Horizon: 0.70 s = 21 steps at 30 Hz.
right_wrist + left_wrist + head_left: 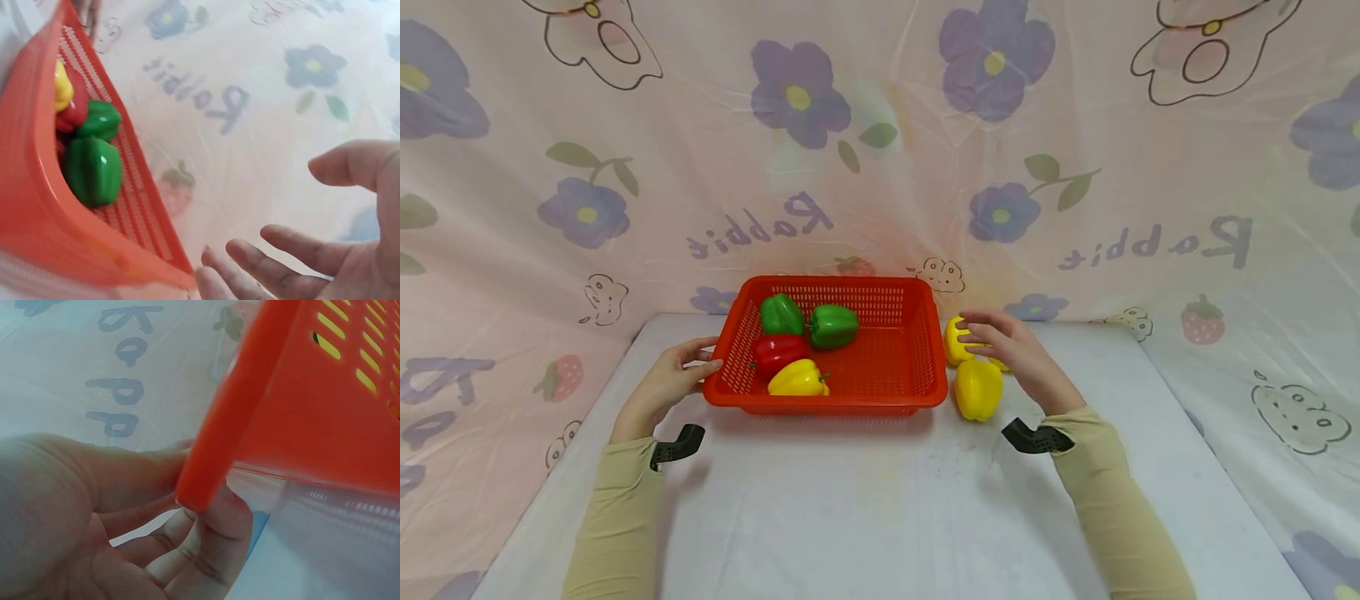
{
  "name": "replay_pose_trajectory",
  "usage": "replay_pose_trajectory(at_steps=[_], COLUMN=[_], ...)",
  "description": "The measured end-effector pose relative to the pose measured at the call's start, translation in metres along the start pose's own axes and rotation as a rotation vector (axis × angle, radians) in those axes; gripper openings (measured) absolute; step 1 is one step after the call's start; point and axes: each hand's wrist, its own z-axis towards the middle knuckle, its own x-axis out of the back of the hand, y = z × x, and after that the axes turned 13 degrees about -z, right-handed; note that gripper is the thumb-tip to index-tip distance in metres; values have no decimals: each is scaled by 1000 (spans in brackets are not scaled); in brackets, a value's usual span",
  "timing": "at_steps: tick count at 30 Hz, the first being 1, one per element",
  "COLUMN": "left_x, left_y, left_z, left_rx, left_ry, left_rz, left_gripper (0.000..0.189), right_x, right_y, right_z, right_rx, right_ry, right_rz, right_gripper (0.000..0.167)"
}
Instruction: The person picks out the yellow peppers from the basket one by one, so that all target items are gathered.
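Note:
My left hand (672, 379) grips the left rim of a red plastic basket (891, 367); in the left wrist view the thumb (137, 478) and fingers pinch its edge (231, 419). Inside the basket's left half lie a green bell pepper (782, 316), a second green bell pepper (834, 326), a red bell pepper (779, 355) and a yellow bell pepper (798, 380). Right of the basket, my right hand (1018, 354) hovers with spread fingers, holding nothing. Beneath and beside it are a yellow bell pepper (978, 390) and another yellow one (955, 342), with more yellow partly hidden behind the fingers.
The white table (865, 508) carries the basket near its back edge. A patterned curtain (887, 200) hangs right behind it and along both sides. Dark wrist mounts (677, 444) stick out inward from both sleeves.

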Motion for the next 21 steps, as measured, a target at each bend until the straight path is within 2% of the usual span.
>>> replay_pose_trajectory(at_steps=[9,21], left_x=[0,-1], left_y=[-1,-1], left_z=[0,-1], left_rx=[-6,-13], left_ry=[-5,1], left_rz=[-2,-8], left_gripper=[57,57], right_x=[-33,-63], right_y=[-20,-39], right_z=[16,44], right_rx=[5,16], right_ry=[-77,-185], right_rz=[-42,-3], right_gripper=[50,43])
